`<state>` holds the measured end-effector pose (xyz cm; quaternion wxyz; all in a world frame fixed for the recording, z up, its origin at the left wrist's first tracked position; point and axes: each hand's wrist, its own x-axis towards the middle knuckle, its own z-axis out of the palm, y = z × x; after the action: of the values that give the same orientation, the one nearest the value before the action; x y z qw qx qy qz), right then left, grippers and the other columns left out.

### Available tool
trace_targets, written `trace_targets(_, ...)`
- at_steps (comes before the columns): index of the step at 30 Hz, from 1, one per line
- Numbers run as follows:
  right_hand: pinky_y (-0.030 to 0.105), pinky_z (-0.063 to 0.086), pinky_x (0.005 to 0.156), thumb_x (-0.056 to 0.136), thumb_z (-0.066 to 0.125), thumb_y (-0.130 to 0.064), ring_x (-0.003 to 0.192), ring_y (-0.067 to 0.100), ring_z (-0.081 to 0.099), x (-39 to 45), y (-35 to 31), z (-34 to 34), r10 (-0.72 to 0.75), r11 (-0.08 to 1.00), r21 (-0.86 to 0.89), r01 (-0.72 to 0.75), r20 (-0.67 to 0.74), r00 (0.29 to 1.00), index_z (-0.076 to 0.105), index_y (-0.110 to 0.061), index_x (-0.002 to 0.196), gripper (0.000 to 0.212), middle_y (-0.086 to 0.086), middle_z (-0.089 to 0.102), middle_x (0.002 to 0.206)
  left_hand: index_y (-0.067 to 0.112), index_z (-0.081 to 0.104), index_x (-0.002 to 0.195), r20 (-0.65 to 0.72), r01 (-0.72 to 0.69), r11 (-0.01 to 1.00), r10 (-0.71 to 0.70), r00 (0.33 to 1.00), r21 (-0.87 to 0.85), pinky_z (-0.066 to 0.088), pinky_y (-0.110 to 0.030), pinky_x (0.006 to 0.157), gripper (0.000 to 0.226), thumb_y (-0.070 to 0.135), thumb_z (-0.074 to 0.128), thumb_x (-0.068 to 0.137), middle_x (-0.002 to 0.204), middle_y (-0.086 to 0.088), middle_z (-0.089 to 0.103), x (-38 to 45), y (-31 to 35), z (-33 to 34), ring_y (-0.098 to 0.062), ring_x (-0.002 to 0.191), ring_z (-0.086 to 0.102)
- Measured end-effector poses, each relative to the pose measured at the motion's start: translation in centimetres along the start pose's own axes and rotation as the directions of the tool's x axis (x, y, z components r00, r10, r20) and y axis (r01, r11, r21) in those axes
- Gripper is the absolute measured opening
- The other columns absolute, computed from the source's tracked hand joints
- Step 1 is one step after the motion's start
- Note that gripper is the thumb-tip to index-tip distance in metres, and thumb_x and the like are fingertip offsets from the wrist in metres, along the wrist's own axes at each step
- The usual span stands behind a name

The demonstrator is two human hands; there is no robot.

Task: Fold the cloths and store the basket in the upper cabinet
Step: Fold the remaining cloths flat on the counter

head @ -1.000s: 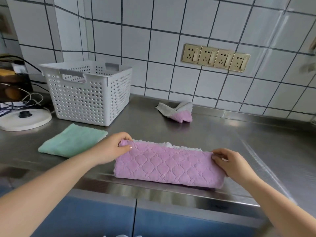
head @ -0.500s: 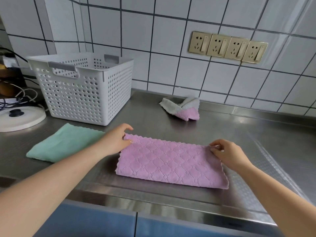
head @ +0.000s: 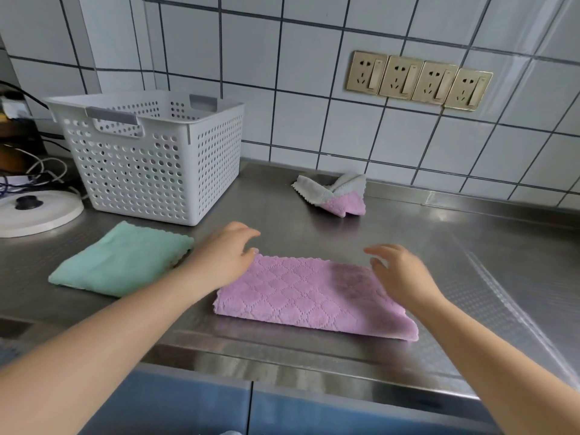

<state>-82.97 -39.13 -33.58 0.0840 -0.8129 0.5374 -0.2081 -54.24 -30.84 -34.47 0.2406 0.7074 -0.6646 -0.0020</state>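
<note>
White wall tiles with dark grout rose behind a stainless steel countertop (head: 470, 246), and a row of four brass-coloured wall sockets (head: 419, 80) sat on the tiles up and to the right of the basket. That white perforated plastic basket (head: 150, 158) stood upright at the back left of the counter, its grey handles at the rim, and nothing showed through its holes.

Just in front of the basket, a folded mint-green cloth (head: 116, 262) lay flat on the steel. To the right of the basket, against the wall, a crumpled grey-and-pink cloth (head: 337, 196) sat in a loose heap. To the basket's left lay a round white lid with a black knob (head: 34, 211), with tangled cables behind it.

Forward and to the right of the basket, near the counter's front edge, a pink quilted cloth (head: 307, 296) lay folded into a long rectangle. The left hand (head: 224, 259) was at the cloth's left end, fingers spread and relaxed, gripping nothing; whether the palm rested on the fabric could not be told. The right hand (head: 401, 274) hovered over the cloth's right half, fingers loosely extended and parted, casting a shadow on the fabric and holding nothing.

Blue cabinet fronts (head: 188, 403) ran below the counter edge.
</note>
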Motion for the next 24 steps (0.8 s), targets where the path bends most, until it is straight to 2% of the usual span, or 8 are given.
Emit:
trace_targets(3, 0.036, 0.037, 0.103, 0.092, 0.042, -0.016, 0.125, 0.023, 0.045, -0.9, -4.1, 2.4, -0.097, 0.993, -0.047, 0.105, 0.145, 0.985, 0.057, -0.018, 0.126, 0.037, 0.0, 0.049, 0.137, 0.016, 0.059, 0.121, 0.128, -0.155, 0.988, 0.155, 0.98, -0.004, 0.04, -0.037, 0.099, 0.042, 0.029, 0.033, 0.091, 0.129, 0.0, 0.056, -0.9, 3.7, 2.3, -0.022, 0.121, 0.05)
trace_targets(5, 0.047, 0.029, 0.107, 0.094, 0.037, -0.023, 0.132, 0.018, 0.035, -1.4, -6.0, 4.4, -0.109, 0.981, -0.131, 0.14, 0.218, 0.97, 0.05, -0.024, 0.129, 0.038, -0.004, 0.042, 0.142, 0.015, 0.057, 0.12, 0.172, -0.224, 0.974, 0.214, 0.962, 0.041, 0.038, -0.036, 0.1, 0.039, 0.026, 0.031, 0.093, 0.131, -0.002, 0.056, -1.1, 5.8, 3.8, -0.022, 0.122, 0.049)
trace_targets(7, 0.055, 0.02, 0.109, 0.097, 0.031, -0.03, 0.139, 0.013, 0.024, -1.9, -6.6, 5.9, -0.093, 0.976, -0.17, 0.137, 0.242, 0.966, 0.043, -0.027, 0.134, 0.039, -0.006, 0.033, 0.148, 0.016, 0.05, 0.129, 0.2, -0.262, 0.96, 0.238, 0.95, 0.102, 0.029, -0.033, 0.108, 0.037, 0.022, 0.032, 0.097, 0.141, -0.002, 0.047, -1.3, 6.7, 5.0, -0.018, 0.13, 0.041)
trace_targets(10, 0.055, 0.009, 0.112, 0.098, 0.026, -0.045, 0.144, 0.012, 0.01, -3.0, -5.5, 6.5, -0.025, 0.973, -0.215, 0.079, 0.245, 0.969, 0.026, -0.03, 0.145, 0.05, -0.006, 0.017, 0.157, 0.02, 0.029, 0.146, 0.267, -0.252, 0.949, 0.198, 0.943, 0.188, 0.015, -0.036, 0.116, 0.047, 0.031, 0.028, 0.1, 0.156, 0.003, 0.021, -2.0, 6.4, 5.7, -0.012, 0.144, 0.016)
trace_targets(14, 0.054, 0.007, 0.114, 0.089, 0.018, -0.068, 0.146, 0.013, 0.004, -3.8, -3.6, 5.2, 0.063, 0.956, -0.292, 0.016, 0.257, 0.964, 0.014, -0.032, 0.149, 0.07, -0.006, 0.008, 0.158, 0.031, 0.015, 0.149, 0.386, -0.193, 0.959, 0.101, 0.917, 0.207, 0.001, -0.043, 0.118, 0.054, 0.048, 0.023, 0.098, 0.159, 0.006, 0.001, -2.1, 5.2, 5.1, -0.013, 0.146, -0.001)
trace_targets(19, 0.059, 0.003, 0.112, 0.084, 0.014, -0.074, 0.146, 0.014, 0.0, -4.2, -1.5, 3.8, 0.15, 0.943, -0.326, -0.058, 0.264, 0.953, 0.009, -0.034, 0.149, 0.076, -0.006, 0.004, 0.159, 0.034, 0.008, 0.15, 0.405, -0.159, 0.954, 0.046, 0.913, 0.252, -0.001, -0.043, 0.118, 0.067, 0.064, 0.015, 0.091, 0.159, 0.004, -0.004, -1.8, 3.4, 4.7, -0.014, 0.146, -0.002)
trace_targets(22, 0.062, 0.004, 0.112, 0.083, 0.014, -0.075, 0.146, 0.014, 0.001, -4.4, -0.1, 3.1, 0.184, 0.947, -0.305, -0.102, 0.257, 0.949, 0.009, -0.034, 0.148, 0.077, -0.007, 0.004, 0.159, 0.034, 0.008, 0.149, 0.399, -0.119, 0.955, 0.001, 0.917, 0.27, -0.001, -0.039, 0.118, 0.08, 0.073, 0.004, 0.08, 0.159, 0.002, -0.001, -1.7, 2.0, 4.3, -0.016, 0.146, 0.0)
trace_targets(24, 0.063, 0.005, 0.111, 0.083, 0.016, -0.076, 0.146, 0.015, 0.003, -4.3, 0.5, 2.9, 0.203, 0.943, -0.311, -0.116, 0.262, 0.944, 0.012, -0.034, 0.148, 0.077, -0.008, 0.007, 0.158, 0.032, 0.012, 0.149, 0.392, -0.099, 0.957, -0.017, 0.92, 0.272, 0.0, -0.037, 0.118, 0.083, 0.073, 0.005, 0.078, 0.159, 0.0, 0.003, -1.8, 1.6, 3.9, -0.017, 0.146, 0.002)
